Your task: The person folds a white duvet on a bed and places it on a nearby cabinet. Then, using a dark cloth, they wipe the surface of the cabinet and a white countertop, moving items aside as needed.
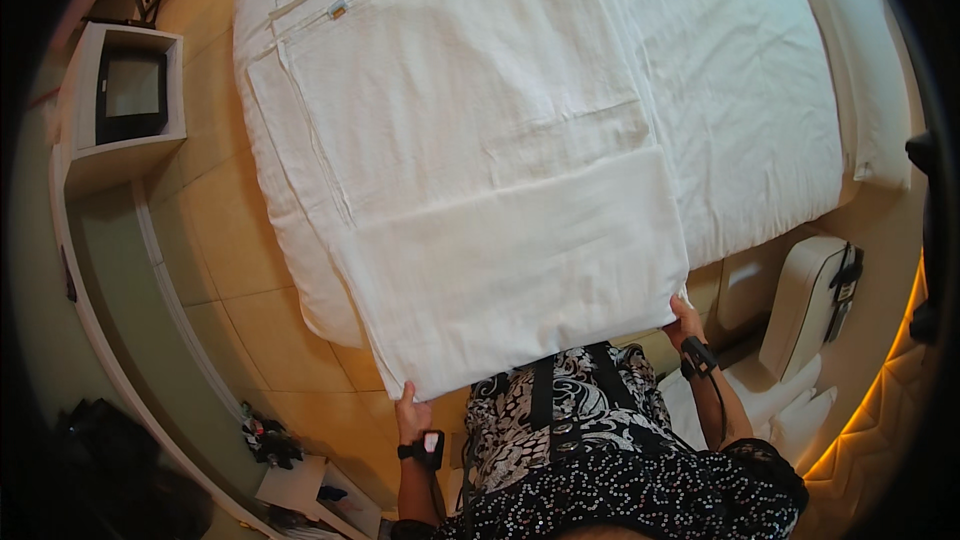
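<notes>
A large white folded sheet (pixel 520 260) lies across the bed, its near part drawn out past the bed's near side toward me. My left hand (pixel 411 412) grips its near left corner, thumb on top. At the near right corner my right hand (pixel 684 320) is closed on the same edge. Between the two hands the cloth hangs fairly taut, with a fold line crossing its middle. A small tag (pixel 337 8) shows near the sheet's far left. Both wrists wear black bands with small devices.
The white-covered bed (pixel 750 140) has pillows (pixel 870 80) at its right end. A cream case (pixel 808 305) stands at the right, near more pillows (pixel 800 420). On the left are a shelf unit (pixel 125 152) with a dark-framed box and tiled floor (pixel 240 250). A small cabinet (pixel 300 485) is at lower left.
</notes>
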`<action>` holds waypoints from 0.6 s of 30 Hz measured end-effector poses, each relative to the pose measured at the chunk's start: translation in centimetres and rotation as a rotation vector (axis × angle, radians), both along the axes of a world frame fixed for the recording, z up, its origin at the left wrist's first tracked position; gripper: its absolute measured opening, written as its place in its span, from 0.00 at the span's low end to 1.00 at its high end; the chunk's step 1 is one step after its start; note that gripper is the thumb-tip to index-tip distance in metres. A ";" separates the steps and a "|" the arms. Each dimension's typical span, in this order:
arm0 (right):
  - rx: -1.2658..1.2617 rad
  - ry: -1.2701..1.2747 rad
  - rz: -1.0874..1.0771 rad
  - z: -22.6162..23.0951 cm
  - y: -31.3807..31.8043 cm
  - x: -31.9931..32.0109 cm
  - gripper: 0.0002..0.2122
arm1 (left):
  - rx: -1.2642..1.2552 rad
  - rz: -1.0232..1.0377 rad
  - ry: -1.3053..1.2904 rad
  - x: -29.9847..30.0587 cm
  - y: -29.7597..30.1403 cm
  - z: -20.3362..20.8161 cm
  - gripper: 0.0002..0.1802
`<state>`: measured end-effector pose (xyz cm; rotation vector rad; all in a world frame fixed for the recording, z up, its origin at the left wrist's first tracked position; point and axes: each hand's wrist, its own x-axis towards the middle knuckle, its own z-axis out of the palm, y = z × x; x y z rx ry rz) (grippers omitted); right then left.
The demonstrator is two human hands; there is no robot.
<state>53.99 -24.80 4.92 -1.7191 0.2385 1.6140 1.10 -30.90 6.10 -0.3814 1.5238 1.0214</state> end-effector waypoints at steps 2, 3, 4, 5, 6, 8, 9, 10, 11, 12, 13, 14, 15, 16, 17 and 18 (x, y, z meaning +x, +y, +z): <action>0.039 0.030 -0.001 1.7 0.1 -0.1 0.33 | 0.043 -0.037 -0.036 0.6 3.1 3.6 0.30; 0.098 0.037 0.009 2.4 1.0 -0.2 0.34 | 0.046 -0.039 -0.057 0.7 5.1 5.5 0.30; 0.158 0.043 0.023 3.3 2.5 -0.4 0.35 | 0.051 -0.038 -0.078 0.6 6.4 6.4 0.29; 0.201 0.033 0.030 4.6 4.7 -0.7 0.34 | 0.145 -0.115 0.038 -0.1 7.3 6.2 0.29; 0.261 -0.007 0.064 5.1 6.6 -0.4 0.32 | 0.188 -0.152 0.055 -0.5 9.6 6.9 0.29; 0.395 -0.066 0.059 6.1 11.3 -0.2 0.28 | 0.310 -0.236 0.132 -2.3 14.3 7.6 0.27; 0.398 -0.040 -0.012 6.0 13.7 0.1 0.26 | 0.382 -0.279 0.183 -3.6 16.4 7.2 0.26; 0.406 -0.082 -0.019 6.8 16.8 -0.3 0.24 | 0.422 -0.259 0.208 -3.2 20.4 8.0 0.22; 0.478 -0.144 -0.014 7.5 19.8 -1.0 0.21 | 0.453 -0.268 0.219 -2.7 24.4 9.1 0.21; 0.592 -0.131 0.021 7.4 22.5 -0.7 0.22 | 0.523 -0.273 0.232 -4.2 27.4 8.0 0.22; 0.753 0.042 0.123 5.5 24.6 1.0 0.25 | 0.741 -0.292 0.044 -3.2 31.1 8.1 0.24; 0.786 -0.003 0.145 6.6 27.2 -0.4 0.27 | 0.804 -0.267 0.108 -4.5 32.6 7.2 0.26; 0.747 -0.095 0.135 6.7 28.0 -0.9 0.27 | 0.720 -0.205 0.149 -4.0 33.5 7.1 0.27; 0.709 -0.186 0.126 6.8 28.5 -1.0 0.26 | 0.639 -0.141 0.190 -3.7 34.0 7.1 0.29; 0.625 -0.272 0.177 6.1 28.1 -0.6 0.24 | 0.603 -0.145 0.229 -5.7 32.9 4.8 0.30; 0.534 -0.366 0.226 5.2 27.2 -0.3 0.23 | 0.516 -0.188 0.343 -5.5 32.2 3.5 0.28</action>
